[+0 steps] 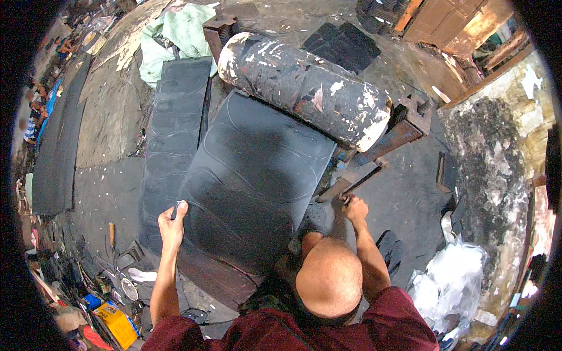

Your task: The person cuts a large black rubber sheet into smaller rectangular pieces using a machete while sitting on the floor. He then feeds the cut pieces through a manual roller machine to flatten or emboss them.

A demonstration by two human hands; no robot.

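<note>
One broad black sheet [252, 181] marked with curved outlines lies right in front of the person, its far edge near a paint-flecked cylinder [304, 88]. The left hand [171, 229] has its fingers pinched together at the sheet's left edge; I can't tell what's between them. The right hand [356, 209], off to the other side, has its fingers curled around a narrow dark tool [364, 179].
</note>
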